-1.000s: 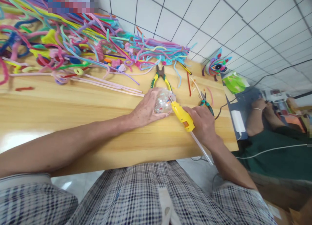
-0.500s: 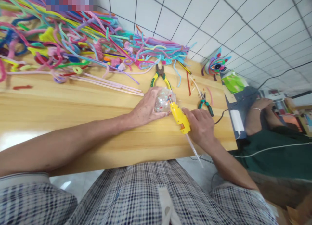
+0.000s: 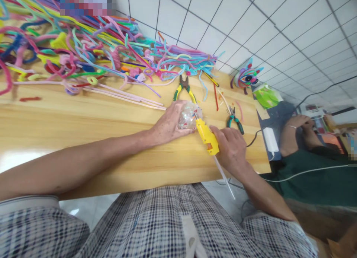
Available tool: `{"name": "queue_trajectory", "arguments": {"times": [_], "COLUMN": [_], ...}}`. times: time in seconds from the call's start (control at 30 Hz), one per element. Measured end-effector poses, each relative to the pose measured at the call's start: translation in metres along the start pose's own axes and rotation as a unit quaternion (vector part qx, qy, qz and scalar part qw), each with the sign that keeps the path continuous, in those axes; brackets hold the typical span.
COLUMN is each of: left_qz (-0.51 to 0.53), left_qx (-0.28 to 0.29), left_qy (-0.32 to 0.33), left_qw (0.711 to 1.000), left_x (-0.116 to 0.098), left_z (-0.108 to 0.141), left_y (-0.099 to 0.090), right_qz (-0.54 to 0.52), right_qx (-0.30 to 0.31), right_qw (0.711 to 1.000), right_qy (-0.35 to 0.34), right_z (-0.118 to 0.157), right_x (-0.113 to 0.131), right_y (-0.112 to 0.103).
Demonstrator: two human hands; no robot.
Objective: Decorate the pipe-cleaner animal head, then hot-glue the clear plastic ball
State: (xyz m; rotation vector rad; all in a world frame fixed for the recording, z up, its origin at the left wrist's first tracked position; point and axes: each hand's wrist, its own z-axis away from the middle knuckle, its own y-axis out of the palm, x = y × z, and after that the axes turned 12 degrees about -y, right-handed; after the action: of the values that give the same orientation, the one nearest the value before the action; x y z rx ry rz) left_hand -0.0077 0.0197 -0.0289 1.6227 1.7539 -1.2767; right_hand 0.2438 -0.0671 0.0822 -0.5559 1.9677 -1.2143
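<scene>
Left hand (image 3: pixel 169 124) is cupping a glittery clear ball (image 3: pixel 185 117) this side of the pliers (image 3: pixel 184 83); right hand (image 3: pixel 232 148) is gripping a yellow hot glue gun (image 3: pixel 206 136), lengthwise pointing far-left at the ball's right side.

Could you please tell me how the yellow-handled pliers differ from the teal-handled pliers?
The yellow-handled pliers have a broader, brown head; the teal-handled pliers have a slimmer, greyer one. The yellow-handled pliers disappear behind the left hand and clear glittery piece; the teal-handled pliers show both handles. Both lie on the wooden table, handles spread.
</scene>
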Motion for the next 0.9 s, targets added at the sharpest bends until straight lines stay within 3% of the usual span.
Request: {"name": "queue_trajectory", "arguments": {"times": [0.2,0.73,0.9], "left_qz": [-0.009,-0.018,-0.008], "left_qx": [0.004,0.013,0.01], "left_qy": [0.005,-0.004,0.006], "left_qw": [1.0,1.0,1.0], "left_x": [0.0,0.002,0.001], "left_z": [-0.001,0.0,0.0], "left_y": [-0.001,-0.001,-0.001], "right_qz": [0.01,0.036,0.039], "right_qx": [-0.045,-0.002,-0.001], "right_qw": [0.999,0.998,0.998], "right_qy": [-0.013,-0.047,-0.046], "right_z": [-0.001,-0.01,-0.011], "right_x": [-0.006,0.004,-0.006], "right_y": [0.004,-0.002,-0.003]}}
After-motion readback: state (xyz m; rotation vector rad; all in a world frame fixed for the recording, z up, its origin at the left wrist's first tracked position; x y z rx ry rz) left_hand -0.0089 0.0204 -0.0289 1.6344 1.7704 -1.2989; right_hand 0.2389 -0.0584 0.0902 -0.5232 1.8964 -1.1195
